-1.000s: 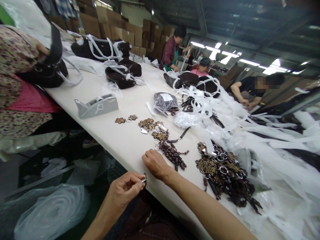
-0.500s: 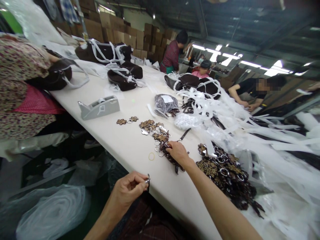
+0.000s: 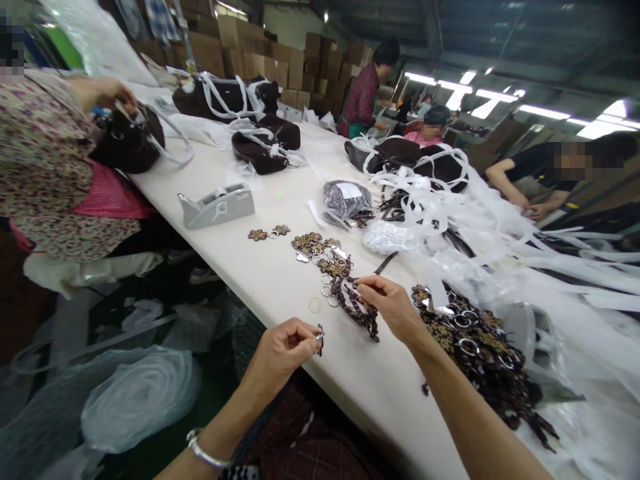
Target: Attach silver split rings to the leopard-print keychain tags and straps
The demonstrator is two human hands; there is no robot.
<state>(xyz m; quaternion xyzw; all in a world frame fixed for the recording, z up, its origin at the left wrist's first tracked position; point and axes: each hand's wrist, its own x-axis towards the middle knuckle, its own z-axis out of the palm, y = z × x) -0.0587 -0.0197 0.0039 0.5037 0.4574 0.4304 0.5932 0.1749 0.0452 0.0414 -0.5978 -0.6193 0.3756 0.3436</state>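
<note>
The right hand (image 3: 393, 307), earlier covering the dark bundle (image 3: 356, 305) on the near desk (image 3: 280, 287), now touches its right edge, grip unclear, while the left hand (image 3: 287, 347) still pinches a metal clip (image 3: 320, 339).

Factory-type wkshp: stacked cardboard boxes (image 3: 254, 68), strip lights (image 3: 495, 96), several dk bags (image 3: 256, 155) on table (image 3: 220, 250), ppl (image 3: 359, 100) working nearby

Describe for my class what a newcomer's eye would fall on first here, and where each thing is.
Probably the heap of leopard-patterned charms on the right of the pale table, with the tangle of white strips spread behind it. Next, perhaps, the hands: the left hand pinches a small shiny piece near the table's edge, while the right hand is at a dark bunch.
</note>
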